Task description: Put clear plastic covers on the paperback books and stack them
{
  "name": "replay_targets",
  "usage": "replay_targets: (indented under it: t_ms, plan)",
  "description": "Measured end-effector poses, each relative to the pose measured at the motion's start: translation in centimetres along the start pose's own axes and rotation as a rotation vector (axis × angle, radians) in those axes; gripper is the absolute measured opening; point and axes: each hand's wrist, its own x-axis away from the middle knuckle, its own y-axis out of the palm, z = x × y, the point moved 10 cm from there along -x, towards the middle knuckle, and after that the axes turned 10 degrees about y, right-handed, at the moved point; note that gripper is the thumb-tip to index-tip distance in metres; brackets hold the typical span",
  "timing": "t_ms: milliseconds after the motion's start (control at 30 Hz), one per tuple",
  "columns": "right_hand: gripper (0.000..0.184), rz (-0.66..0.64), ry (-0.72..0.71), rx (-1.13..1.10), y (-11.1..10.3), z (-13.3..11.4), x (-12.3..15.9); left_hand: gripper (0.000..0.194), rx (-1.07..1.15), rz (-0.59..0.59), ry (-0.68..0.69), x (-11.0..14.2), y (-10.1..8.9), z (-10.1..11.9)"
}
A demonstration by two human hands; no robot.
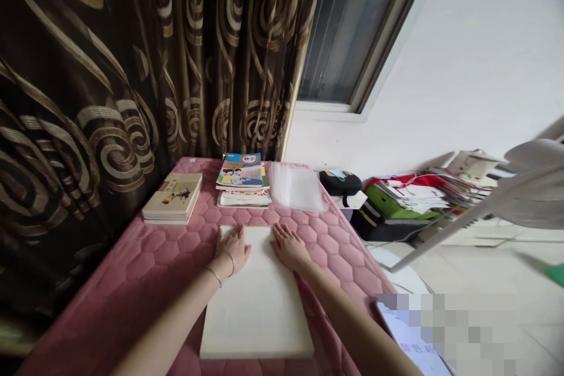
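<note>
A long, pale, flat piece that looks like an opened book (259, 311) lies in front of me on the pink quilted surface (167, 258). A faint line crosses it, and its near edge has some thickness; no print is readable. My left hand (235, 248), with two thin bracelets at the wrist, rests palm down on its far left part. Flat at the far right edge is my right hand (288, 247), fingers stretched out. Neither hand grips anything. Beyond them are a stack of colourful textbooks (240, 173) and a pile of clear plastic covers (296, 187).
Beige books (173, 197) are stacked at the left, near a patterned curtain (189, 70). A black case (340, 183), heaped papers (408, 197) and a white lamp (458, 217) stand to the right. A phone (412, 335) showing a timer lies at the lower right.
</note>
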Motion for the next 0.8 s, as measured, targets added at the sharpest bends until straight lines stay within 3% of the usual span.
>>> replay_targets:
  t_ms: [100,167,267,367,467,600,800]
  plan:
    - [0.053,0.009,0.017,-0.034,-0.4,-2.0,-0.2,0.063,0.01,-0.003,0.002,-0.2,0.4,0.0]
    - [0.053,0.02,-0.041,-0.068,-0.6,-4.8,-0.2,0.061,0.016,-0.003,-0.001,-0.3,0.4,0.1]
    - [0.051,-0.072,-0.159,-0.105,0.6,-8.8,0.0,0.054,0.022,-0.005,-0.003,-0.3,0.3,0.1]
    - [0.05,-0.162,-0.207,-0.105,1.8,-10.2,0.3,0.057,0.028,0.003,0.001,-0.2,0.1,-0.1]
    - [0.054,-0.146,-0.189,-0.091,2.0,-9.2,0.4,0.059,0.037,0.006,-0.001,0.0,0.1,-0.3]
    - [0.06,-0.051,-0.078,-0.056,1.3,-5.8,0.3,0.066,0.029,0.009,-0.036,0.3,-0.2,-1.1]
    - [0.063,0.002,0.041,0.01,0.9,-1.2,0.2,0.074,-0.006,0.034,-0.158,1.9,-1.5,-4.1]
